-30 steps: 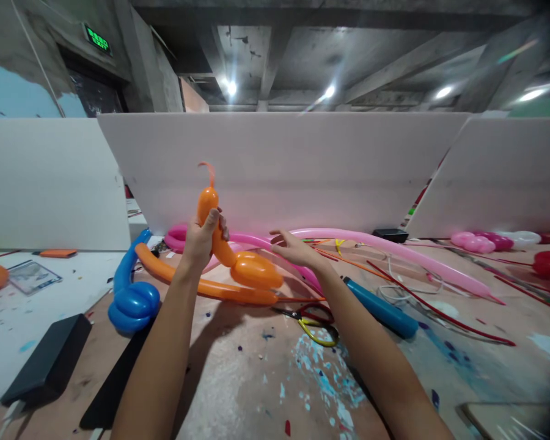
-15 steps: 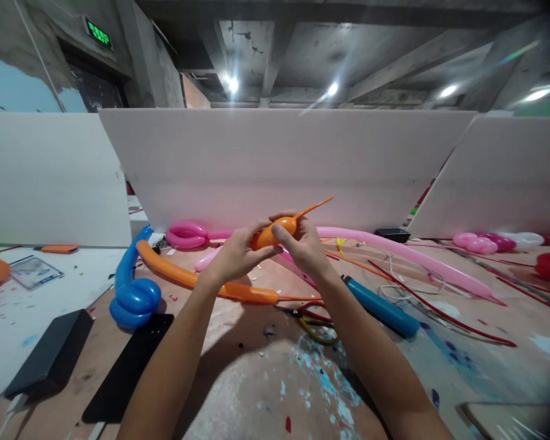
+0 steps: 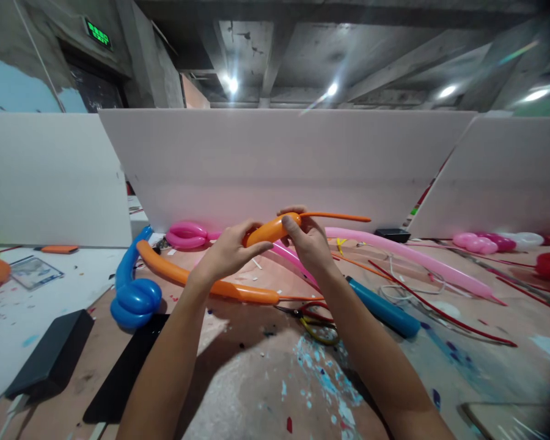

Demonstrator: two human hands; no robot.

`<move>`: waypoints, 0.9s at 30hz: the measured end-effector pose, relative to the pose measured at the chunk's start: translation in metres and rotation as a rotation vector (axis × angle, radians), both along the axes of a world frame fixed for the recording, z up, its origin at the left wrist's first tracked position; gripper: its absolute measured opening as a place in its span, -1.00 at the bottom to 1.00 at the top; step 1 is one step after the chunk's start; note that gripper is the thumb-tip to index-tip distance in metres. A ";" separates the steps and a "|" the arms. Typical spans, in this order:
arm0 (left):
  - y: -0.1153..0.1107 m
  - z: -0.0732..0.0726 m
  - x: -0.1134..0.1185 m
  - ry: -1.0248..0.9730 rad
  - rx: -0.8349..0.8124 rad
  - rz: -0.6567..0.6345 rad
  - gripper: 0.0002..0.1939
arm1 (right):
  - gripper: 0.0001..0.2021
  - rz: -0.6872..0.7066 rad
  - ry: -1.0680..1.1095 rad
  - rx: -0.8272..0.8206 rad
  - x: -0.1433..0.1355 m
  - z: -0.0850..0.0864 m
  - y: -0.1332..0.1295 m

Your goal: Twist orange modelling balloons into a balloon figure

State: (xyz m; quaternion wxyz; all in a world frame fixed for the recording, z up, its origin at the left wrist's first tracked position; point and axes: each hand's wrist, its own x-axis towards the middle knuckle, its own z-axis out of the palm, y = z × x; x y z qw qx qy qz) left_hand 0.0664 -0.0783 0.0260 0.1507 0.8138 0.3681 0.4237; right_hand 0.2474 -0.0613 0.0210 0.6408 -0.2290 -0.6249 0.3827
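Your left hand (image 3: 229,247) and right hand (image 3: 310,241) grip a shiny orange sausage-shaped balloon (image 3: 271,231) above a paint-spattered tabletop (image 3: 242,391).

Its thin uninflated tail (image 3: 337,216) points right. Below lie a long, curved orange balloon (image 3: 245,293) and metal scissors (image 3: 297,313) with red and yellow handles; a teal cylinder (image 3: 387,310) rests beside your right forearm (image 3: 371,348); an upright white panel (image 3: 284,159) closes off the far side.

Two hands (image 3: 227,249); one held orange balloon (image 3: 271,231); one blue balloon (image 3: 135,300); one pair of scissors (image 3: 297,313); three white boards (image 3: 284,159).
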 end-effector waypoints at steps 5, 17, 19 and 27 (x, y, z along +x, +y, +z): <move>-0.001 -0.002 0.001 0.117 0.220 0.176 -0.54 | -0.61 0.141 -0.072 -0.197 0.004 -0.002 0.007; -0.008 0.000 0.014 0.348 0.377 0.237 -0.75 | -0.66 0.140 -0.083 -0.213 0.001 0.004 -0.008; -0.011 0.001 0.015 0.352 0.362 0.205 -0.77 | -0.71 0.141 -0.130 -0.175 0.002 0.004 -0.011; -0.020 0.010 0.006 0.276 0.124 0.109 -0.75 | -0.75 0.340 -0.368 -0.012 0.013 0.002 -0.007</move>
